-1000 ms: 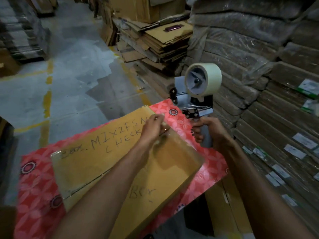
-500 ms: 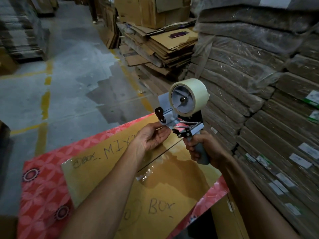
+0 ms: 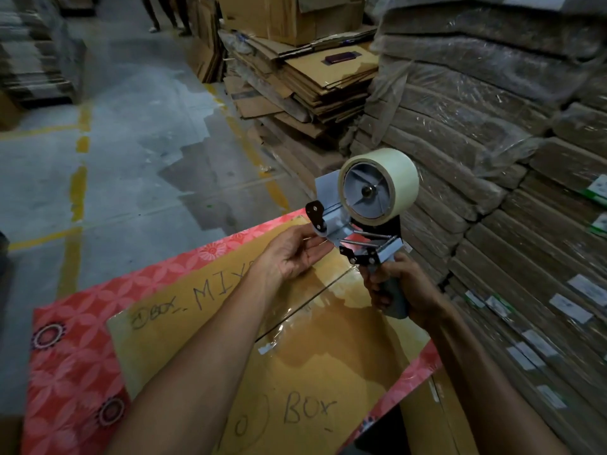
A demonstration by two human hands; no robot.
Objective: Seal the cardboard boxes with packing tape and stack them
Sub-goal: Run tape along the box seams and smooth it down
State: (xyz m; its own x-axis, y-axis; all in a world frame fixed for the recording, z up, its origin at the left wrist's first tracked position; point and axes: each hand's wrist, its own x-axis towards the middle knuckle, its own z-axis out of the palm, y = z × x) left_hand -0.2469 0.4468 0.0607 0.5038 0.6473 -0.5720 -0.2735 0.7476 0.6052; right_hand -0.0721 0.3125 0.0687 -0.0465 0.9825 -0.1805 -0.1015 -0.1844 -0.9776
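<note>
Right grip (image 3: pixel 397 287) holds tape dispenser (image 3: pixel 371 192) above box (image 3: pixel 328 362) edge.

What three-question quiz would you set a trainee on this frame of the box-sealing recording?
1. True or false: the right hand grips the tape dispenser by its handle.
2. What does the cardboard box lie on? A) a red patterned cloth; B) a blue tarpaulin; C) bare concrete floor.
3. Fill in: the handwritten word on the box nearest the camera reads ___.

Key: 1 true; 2 A; 3 BOX.
</note>
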